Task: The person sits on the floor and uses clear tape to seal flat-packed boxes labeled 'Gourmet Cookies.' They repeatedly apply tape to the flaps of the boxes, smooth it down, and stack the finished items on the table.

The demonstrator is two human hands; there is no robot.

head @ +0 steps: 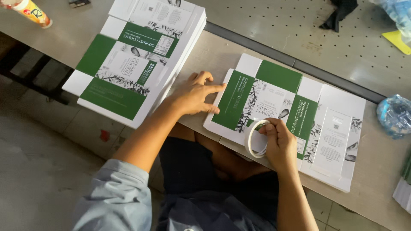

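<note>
Right hand (280,143): closed around a roll of white tape (256,138), thumb and fingers pinching the ring at its right side. The roll stands on edge, its open centre facing the camera, and sits at the near edge of a flat, unfolded carton blank (274,100) printed green and white.

Left hand (196,93): grasping nothing. Palm down, fingers spread and extended to the right, fingertips resting on the left end panel of the same blank, pinning it to the bench (214,53).

Key relation: the blank lies directly ahead of both hands, between them and the dark strip (299,64) that runs across the bench. Its long axis runs left to right, dropping slightly toward the right, so the left hand sits at one end and the right hand near the middle of the near long edge. The tape roll is touching or just above the blank; contact cannot be resolved. The right hand is the nearer of the two to the blank's centre panels.

Surroundings: a stack of identical flat blanks (137,60) lies to the left, well apart from the working blank, overhanging the bench edge. A crumpled clear plastic bottle (394,115) rests at the far right. Beyond the strip, a perforated surface (274,25) carries a black cloth (340,13) and a yellow scrap (398,40). An orange-labelled container (30,12) sits at the top left corner.
</note>
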